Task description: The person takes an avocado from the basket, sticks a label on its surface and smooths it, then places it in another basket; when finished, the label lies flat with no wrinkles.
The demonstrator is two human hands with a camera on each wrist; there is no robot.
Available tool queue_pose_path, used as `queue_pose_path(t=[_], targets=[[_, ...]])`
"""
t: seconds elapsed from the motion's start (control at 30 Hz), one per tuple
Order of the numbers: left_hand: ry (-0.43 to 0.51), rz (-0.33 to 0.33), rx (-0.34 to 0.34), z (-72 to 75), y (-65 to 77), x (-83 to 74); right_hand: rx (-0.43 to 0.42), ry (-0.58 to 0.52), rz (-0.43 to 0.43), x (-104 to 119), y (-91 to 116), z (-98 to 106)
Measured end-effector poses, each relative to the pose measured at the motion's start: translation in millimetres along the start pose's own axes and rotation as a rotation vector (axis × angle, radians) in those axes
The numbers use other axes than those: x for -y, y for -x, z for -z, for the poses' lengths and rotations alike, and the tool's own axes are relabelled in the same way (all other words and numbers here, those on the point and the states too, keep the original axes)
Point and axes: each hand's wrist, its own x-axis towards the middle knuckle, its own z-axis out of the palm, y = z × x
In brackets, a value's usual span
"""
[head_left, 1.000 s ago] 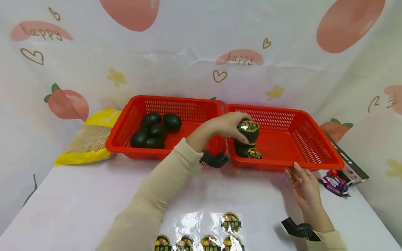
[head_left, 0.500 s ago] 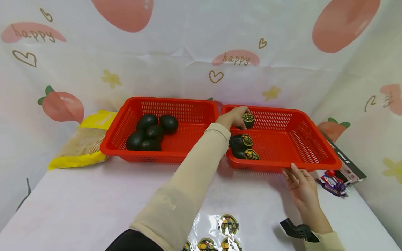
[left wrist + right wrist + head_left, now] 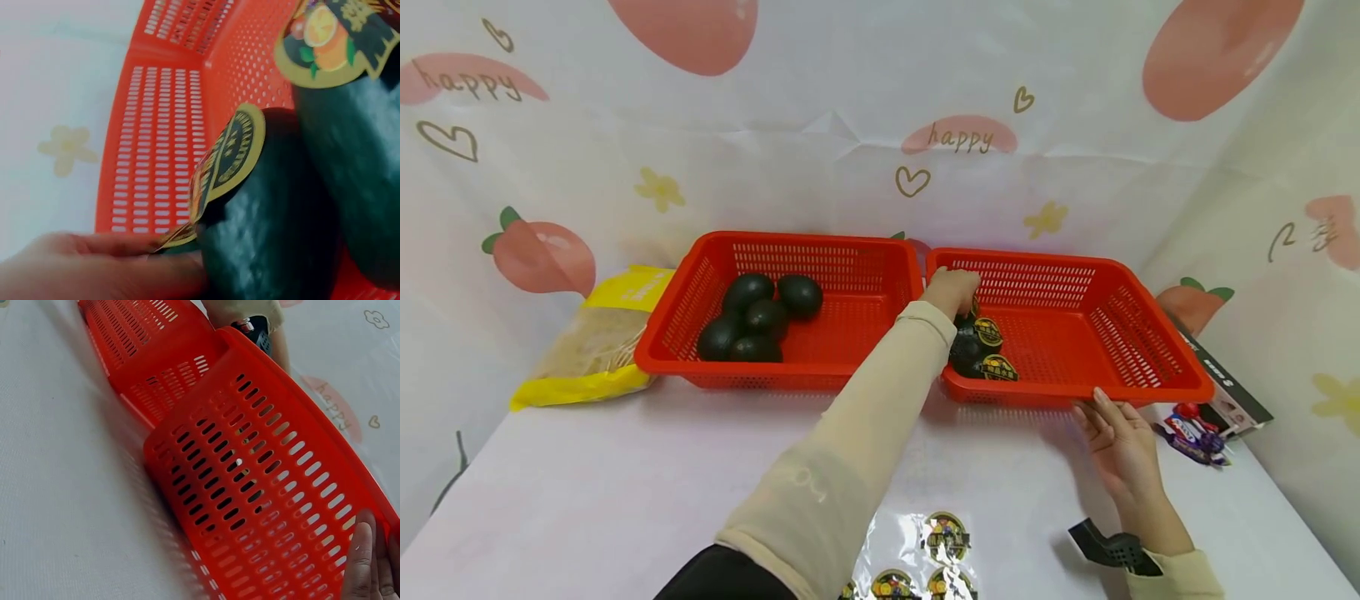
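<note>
My left hand (image 3: 953,290) reaches into the left end of the right-hand red basket (image 3: 1150,393) and holds a dark avocado at the back, mostly hidden by the hand. In the left wrist view, the fingers (image 3: 119,265) lie beside a dark green avocado (image 3: 262,219) with a gold-and-black label (image 3: 234,153). A second labelled avocado (image 3: 350,156) sits to its right. In the head view, a labelled avocado (image 3: 967,358) lies toward the front. My right hand (image 3: 1123,454) grips this basket's front rim, its fingers (image 3: 360,559) along the outer wall in the right wrist view.
A second red basket (image 3: 850,379) at left holds several unlabelled avocados (image 3: 752,312). A yellow-edged bag (image 3: 587,342) leans beside it. A clear sheet of round labels (image 3: 946,536) lies in front. Wrapped sweets (image 3: 1198,437) and a box (image 3: 1232,392) are at right.
My left hand has carried a labelled avocado back, then down to the left end of the right basket, behind the other labelled ones. The right hand has stayed at the rim.
</note>
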Motion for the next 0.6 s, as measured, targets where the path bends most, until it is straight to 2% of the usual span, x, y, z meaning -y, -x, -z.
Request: queue_pose_path(t=[0.13, 0.23, 0.37, 0.47, 0.57, 0.6], targets=[[-0.088, 0.039, 0.022, -5.4, -3.7, -0.9, -0.003, 0.027, 0.001, -1.7, -0.7, 0.7], [-0.059, 0.02, 0.013, -6.3, -6.7, 0.9, 0.0, 0.036, -0.001, -1.5, -0.8, 1.1], [-0.003, -0.042, 0.022, -3.8, -8.9, 3.2, 0.004, 0.037, 0.0, 0.3, -1.3, 1.8], [-0.022, -0.07, 0.048, -1.1, -6.4, 1.7, 0.003, 0.039, 0.002, 1.5, -0.7, 2.7], [-0.063, -0.069, 0.083, 1.4, -2.3, -1.1, 0.007, 0.034, 0.008, 2.1, 0.8, 3.5], [0.001, -0.033, 0.135, 3.4, -1.7, -2.2, 0.009, 0.036, 0.014, 2.1, 1.3, 3.9]])
